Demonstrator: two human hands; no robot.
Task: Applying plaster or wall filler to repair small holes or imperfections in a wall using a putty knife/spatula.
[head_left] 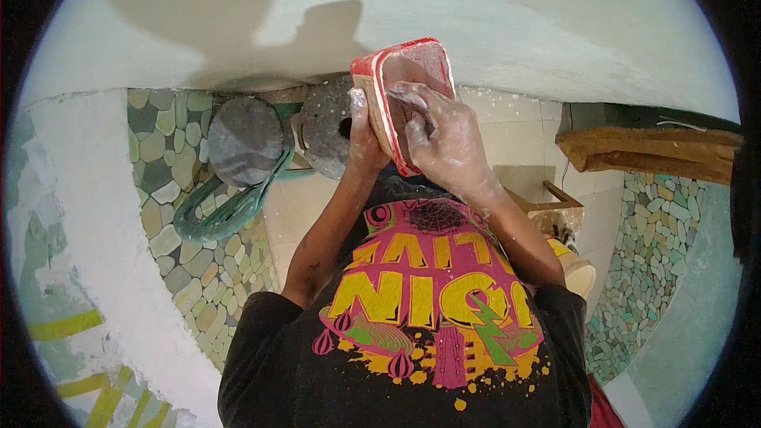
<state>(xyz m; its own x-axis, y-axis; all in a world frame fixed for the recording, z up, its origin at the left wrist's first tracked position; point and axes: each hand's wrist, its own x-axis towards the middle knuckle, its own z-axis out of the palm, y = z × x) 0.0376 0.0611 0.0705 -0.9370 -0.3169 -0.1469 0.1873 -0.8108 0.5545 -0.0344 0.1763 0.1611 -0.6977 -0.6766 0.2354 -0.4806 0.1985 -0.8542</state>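
A red rectangular plastic tub (367, 79), smeared with white and grey residue, is held up tilted in front of my chest. My left hand (364, 133) grips its left side, with the thumb along the outer wall and the other fingers hidden behind or beneath it. Over the tub's opening bends my right hand (450, 136), its fingers curled together and coated in whitish paste. Something thin and greyish seems to lie at those fingers, but its kind cannot be made out.
A pale plastered wall (507, 16) rises just ahead. To the left are a round grey lid-like top (246, 141), a green hose-like coil (230, 220) and a grey rounded object with a hole (321, 123). At right are a wooden beam (650, 152), a wooden stand (559, 210) and a yellowish bucket (577, 273).
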